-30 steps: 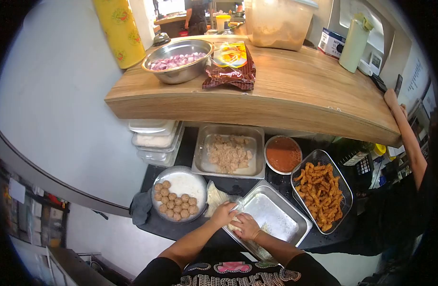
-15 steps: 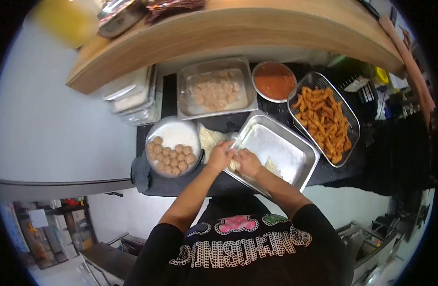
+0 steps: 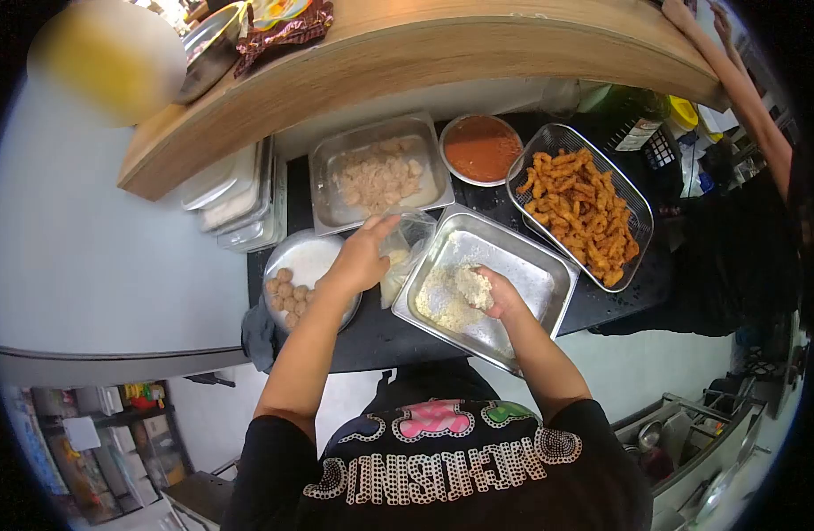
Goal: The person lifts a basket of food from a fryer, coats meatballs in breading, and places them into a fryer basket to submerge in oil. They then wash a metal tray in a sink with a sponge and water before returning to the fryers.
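My left hand (image 3: 361,254) pinches the upper edge of a clear plastic bag (image 3: 411,237) that has pale crumbs in its lower part. Fingers curled and turned upward, my right hand (image 3: 500,293) holds a heap of pale crumbs (image 3: 471,285) above the rectangular metal tray (image 3: 535,265). More crumbs lie spread over the left part of that tray. Partly behind my left forearm is a round pan (image 3: 311,255) with several brown balls (image 3: 285,290) in it.
Behind are a metal tray (image 3: 323,190) of pale meat pieces and a bowl of red-orange sauce (image 3: 482,149). A mesh basket (image 3: 641,217) of fried strips stands right. A wooden shelf (image 3: 407,66) overhangs the counter. Another person's arm (image 3: 743,84) reaches in at the upper right.
My hands have moved apart, the left up and left with the bag, the right rightward with crumbs in it. More crumbs now lie in the tray. The whole view has shifted slightly.
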Tool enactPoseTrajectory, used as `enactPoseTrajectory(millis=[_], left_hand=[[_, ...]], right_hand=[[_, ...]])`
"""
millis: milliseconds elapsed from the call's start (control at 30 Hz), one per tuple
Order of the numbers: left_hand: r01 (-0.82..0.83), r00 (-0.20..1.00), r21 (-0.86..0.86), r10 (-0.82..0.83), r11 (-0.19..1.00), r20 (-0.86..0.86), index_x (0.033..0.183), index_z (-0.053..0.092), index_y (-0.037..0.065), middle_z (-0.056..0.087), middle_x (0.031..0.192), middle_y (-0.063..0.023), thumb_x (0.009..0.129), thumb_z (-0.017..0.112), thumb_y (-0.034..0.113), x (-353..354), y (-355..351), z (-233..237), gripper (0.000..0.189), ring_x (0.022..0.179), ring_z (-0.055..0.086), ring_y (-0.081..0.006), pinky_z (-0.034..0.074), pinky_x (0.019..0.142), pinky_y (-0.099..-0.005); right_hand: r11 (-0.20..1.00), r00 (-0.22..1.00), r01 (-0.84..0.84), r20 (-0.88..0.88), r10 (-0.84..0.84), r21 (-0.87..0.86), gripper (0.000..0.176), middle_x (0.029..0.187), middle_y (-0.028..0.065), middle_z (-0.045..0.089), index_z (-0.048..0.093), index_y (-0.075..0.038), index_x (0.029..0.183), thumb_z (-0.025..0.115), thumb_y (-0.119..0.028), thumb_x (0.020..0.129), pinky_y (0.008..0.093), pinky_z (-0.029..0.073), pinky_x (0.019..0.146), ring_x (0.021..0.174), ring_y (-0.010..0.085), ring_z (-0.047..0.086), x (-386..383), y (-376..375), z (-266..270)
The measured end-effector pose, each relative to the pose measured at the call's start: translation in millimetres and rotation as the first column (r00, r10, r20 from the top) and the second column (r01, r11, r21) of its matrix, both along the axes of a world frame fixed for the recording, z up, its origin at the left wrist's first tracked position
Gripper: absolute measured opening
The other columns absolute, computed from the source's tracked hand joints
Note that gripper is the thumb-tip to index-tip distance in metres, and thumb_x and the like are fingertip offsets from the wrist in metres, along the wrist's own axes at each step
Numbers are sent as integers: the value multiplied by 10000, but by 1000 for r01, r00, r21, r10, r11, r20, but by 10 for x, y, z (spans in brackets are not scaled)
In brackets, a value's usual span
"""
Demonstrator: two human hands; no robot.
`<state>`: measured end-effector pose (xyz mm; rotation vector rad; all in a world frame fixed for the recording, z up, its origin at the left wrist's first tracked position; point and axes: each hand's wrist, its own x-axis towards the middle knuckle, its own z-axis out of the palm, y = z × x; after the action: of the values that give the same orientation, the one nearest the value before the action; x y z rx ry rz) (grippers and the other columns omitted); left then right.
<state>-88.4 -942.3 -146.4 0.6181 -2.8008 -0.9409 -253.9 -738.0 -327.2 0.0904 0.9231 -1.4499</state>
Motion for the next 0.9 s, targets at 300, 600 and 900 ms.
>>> enactPoseTrajectory(millis=[300, 600, 900], left_hand=[[77, 994, 69, -82, 995, 71, 1365, 245, 39, 264, 1397, -207, 626, 572, -68, -38, 208, -73, 815, 1237, 354, -357, 334, 1009, -343], [52, 998, 77, -50, 996, -26, 1364, 235, 29, 270, 1379, -230, 630, 592, -63, 43, 319, -155, 822, 1258, 320, -366, 318, 1023, -343], [-124, 982, 2, 123, 992, -144, 1341, 302, 56, 315, 1351, -239, 662, 586, -62, 218, 130, -394, 745, 1090, 481, -357, 426, 881, -340]], right_hand=[[986, 986, -114, 105, 127, -121, 245, 825, 17, 649, 601, -146, 964, 470, -328, 863, 298, 467, 447, 652, 158, 618, 45, -142, 817], [997, 994, 76, -84, -73, 28, 292, 1023, 106, 579, 537, -88, 1089, 395, -258, 898, 372, 493, 652, 873, 228, 585, 564, -1284, 1041], [993, 913, -119, -393, 111, 5, 325, 1057, 71, 554, 506, -6, 1137, 444, -217, 898, 364, 412, 829, 975, 204, 512, 369, -971, 1202]])
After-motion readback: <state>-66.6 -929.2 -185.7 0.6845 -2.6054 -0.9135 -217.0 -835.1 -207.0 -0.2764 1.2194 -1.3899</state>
